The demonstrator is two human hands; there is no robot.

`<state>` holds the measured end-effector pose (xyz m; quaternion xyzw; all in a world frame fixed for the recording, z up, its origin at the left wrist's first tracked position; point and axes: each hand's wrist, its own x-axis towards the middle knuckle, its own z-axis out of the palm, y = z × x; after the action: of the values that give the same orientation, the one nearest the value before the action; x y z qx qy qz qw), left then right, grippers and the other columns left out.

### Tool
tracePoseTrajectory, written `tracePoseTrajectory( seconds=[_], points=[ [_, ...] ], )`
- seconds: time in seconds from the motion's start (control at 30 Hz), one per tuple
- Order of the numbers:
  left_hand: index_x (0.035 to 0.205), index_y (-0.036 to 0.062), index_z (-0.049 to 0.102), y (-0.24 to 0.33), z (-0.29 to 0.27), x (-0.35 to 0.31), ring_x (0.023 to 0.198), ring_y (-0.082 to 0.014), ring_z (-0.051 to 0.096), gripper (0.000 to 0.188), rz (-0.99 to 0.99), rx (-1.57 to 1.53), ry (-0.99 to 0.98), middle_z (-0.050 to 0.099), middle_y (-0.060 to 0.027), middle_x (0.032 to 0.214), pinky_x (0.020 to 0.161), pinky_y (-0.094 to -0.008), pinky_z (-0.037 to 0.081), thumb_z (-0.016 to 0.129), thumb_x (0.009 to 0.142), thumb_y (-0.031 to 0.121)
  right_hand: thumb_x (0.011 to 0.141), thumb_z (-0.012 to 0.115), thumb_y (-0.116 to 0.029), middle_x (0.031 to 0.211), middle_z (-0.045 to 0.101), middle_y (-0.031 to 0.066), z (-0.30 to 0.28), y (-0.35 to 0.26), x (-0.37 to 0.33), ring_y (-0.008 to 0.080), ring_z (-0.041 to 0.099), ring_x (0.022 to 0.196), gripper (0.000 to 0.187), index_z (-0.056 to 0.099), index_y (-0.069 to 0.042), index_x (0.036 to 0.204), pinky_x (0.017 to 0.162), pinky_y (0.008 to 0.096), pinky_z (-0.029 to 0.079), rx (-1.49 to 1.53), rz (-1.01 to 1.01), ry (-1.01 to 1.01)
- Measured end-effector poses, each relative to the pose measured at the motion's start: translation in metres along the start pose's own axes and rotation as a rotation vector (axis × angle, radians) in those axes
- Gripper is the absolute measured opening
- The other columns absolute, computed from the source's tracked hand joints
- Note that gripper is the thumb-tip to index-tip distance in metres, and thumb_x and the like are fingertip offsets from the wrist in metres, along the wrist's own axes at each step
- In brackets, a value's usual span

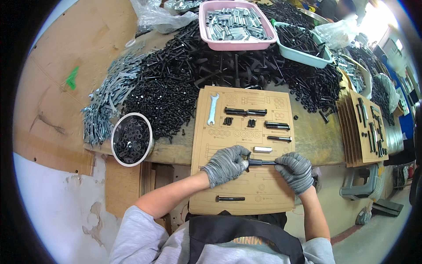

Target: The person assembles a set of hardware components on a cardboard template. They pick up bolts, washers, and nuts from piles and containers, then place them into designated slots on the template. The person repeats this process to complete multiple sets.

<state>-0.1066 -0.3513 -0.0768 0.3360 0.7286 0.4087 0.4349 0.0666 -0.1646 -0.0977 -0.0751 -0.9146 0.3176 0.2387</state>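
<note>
Both my hands wear grey knit gloves and hold one black T-handled tool between them. My left hand pinches it by the crosspiece end, while the fingertips of my right hand close on its thin tip. Beneath lies a tan cardboard sheet printed with part outlines. On it are a silver open-ended wrench, long black bolts, small black screws, more bolts at the right and a silver sleeve. A single black bolt rests near the bottom edge.
Loose black screws and flat silver wrenches are heaped left and behind. A white-rimmed bowl holds black nuts. Farther back stand a pink tray of silver sleeves and a pale blue tray. Filled cardboard sheets lean at right.
</note>
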Motion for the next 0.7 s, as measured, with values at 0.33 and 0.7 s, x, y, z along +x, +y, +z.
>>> tracePoseTrajectory(
  seconds=[0.33,0.7],
  points=[
    [0.109,0.0081,0.065,0.008,-0.172,0.114,0.1,-0.0289,0.062,0.032,0.062,1.146,0.75,0.064,-0.0147,0.11,0.09,-0.0378,0.047,0.059,0.086,0.03,0.069,0.068,-0.009,0.083,0.065,0.0063,0.007,0.002,0.0,0.0258,0.062,0.076,0.016,0.067,-0.011,0.085,0.071,0.0379,0.05,-0.295,-0.247,0.025],
    [0.088,0.0098,0.074,0.054,-0.187,0.143,0.084,-0.0273,0.07,0.018,-0.21,1.677,0.534,0.071,-0.0114,0.088,0.067,-0.0389,0.056,0.063,0.074,0.012,0.066,0.069,-0.009,0.087,0.066,0.0076,-0.009,-0.004,-0.011,0.0272,0.063,0.077,0.024,0.067,-0.011,0.089,0.069,0.0385,0.051,-0.29,-0.196,0.119]
  ],
)
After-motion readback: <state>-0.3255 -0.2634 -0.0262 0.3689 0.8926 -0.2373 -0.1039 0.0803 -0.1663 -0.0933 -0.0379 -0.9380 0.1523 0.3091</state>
